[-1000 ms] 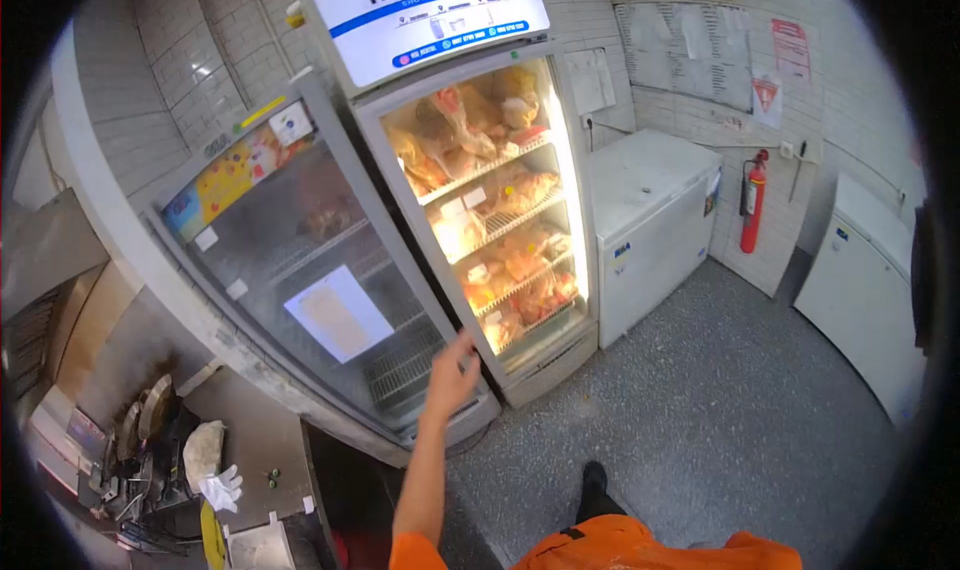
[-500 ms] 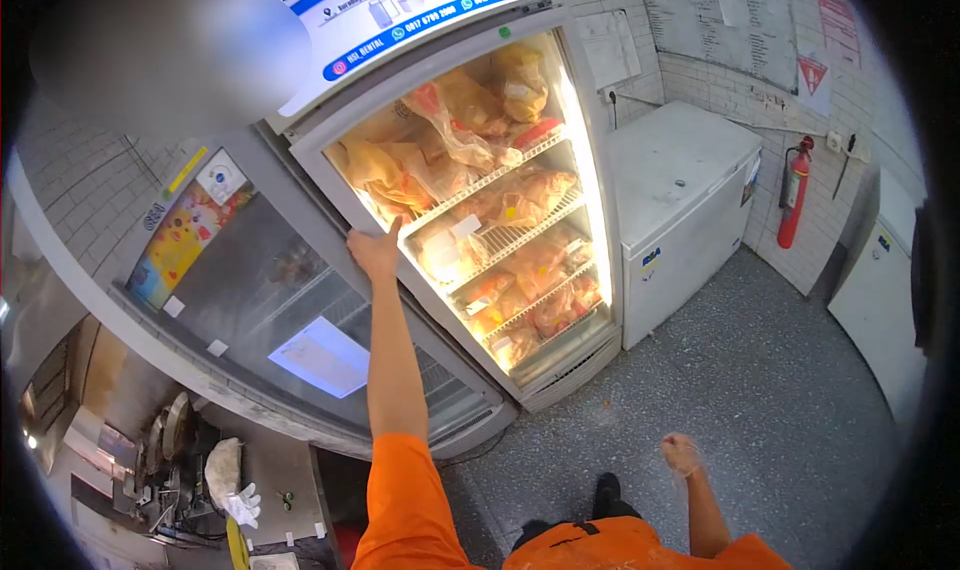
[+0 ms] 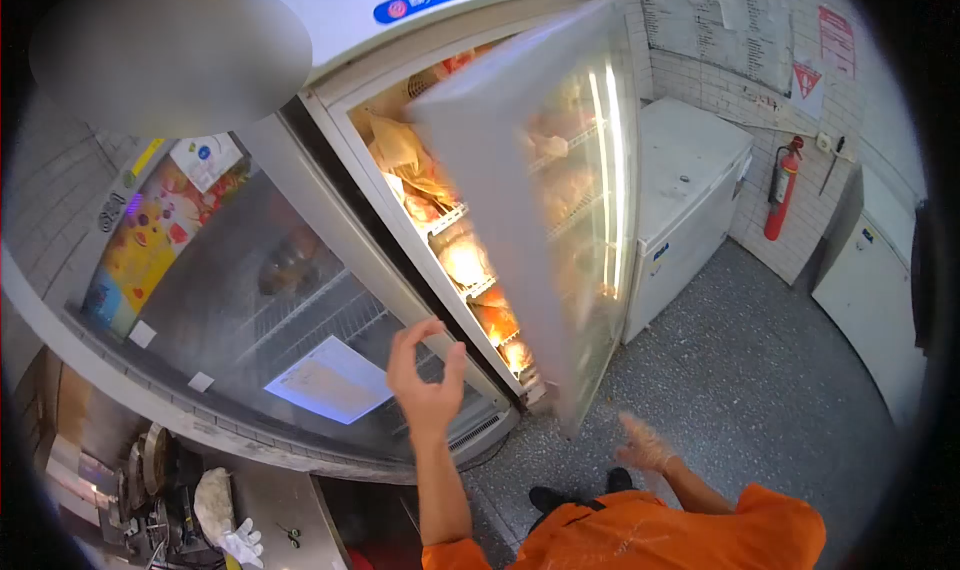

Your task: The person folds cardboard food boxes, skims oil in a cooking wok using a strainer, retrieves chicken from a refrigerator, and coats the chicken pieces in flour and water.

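Observation:
The glass door (image 3: pixel 570 190) of an upright display fridge (image 3: pixel 330 100) stands swung outward, blurred by motion. Behind it, bagged food (image 3: pixel 405 155) in plastic fills several lit wire shelves (image 3: pixel 450 218). My left hand (image 3: pixel 428 380) is in the air left of the door, apart from it, thumb and fingers curved with a gap between them and nothing held. Low on the right, my right hand (image 3: pixel 645 445) hangs over the floor with fingers apart; it seems to wear a clear plastic glove and is slightly blurred.
A second glass-door fridge (image 3: pixel 290 240) stands at left, a paper sheet on it. To the right are a white chest freezer (image 3: pixel 690 180), a fire extinguisher (image 3: pixel 786 190) and another white freezer (image 3: pixel 865 270). A counter (image 3: pixel 270 500) with a white glove (image 3: pixel 242 543) lies lower left.
The fridge door has swung from shut to open. My left hand has let go of its edge and come down toward me. My right hand has shifted left, its fingers spreading.

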`<state>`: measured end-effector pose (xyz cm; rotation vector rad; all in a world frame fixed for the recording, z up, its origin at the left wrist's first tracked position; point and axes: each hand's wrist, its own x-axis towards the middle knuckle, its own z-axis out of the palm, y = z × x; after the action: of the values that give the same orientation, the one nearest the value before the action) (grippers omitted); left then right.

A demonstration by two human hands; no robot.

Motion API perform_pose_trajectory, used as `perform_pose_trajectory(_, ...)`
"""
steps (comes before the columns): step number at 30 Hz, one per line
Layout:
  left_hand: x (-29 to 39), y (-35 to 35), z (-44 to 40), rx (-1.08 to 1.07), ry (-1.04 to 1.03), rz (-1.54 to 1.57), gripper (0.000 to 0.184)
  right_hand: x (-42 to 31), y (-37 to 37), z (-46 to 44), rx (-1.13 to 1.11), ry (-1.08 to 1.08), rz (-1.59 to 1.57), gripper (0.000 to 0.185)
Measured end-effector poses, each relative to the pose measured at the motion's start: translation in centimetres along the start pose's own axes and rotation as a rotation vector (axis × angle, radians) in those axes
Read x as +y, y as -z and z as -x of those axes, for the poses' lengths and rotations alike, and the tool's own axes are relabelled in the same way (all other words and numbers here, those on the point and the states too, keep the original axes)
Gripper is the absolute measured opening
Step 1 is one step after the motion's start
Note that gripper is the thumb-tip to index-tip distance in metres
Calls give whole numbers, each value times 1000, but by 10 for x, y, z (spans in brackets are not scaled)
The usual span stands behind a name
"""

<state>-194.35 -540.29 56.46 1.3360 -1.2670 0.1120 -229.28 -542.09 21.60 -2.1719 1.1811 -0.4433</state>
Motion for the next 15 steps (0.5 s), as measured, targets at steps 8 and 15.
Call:
perform_pose_trajectory(8,-52,130,-61,244,-137,-218,18,44,39,12,216,-200,-486,67)
perform_pose_trajectory(15,-78,83,-112,109,-292,-269,18,-24,159,22,52,-723,106,52)
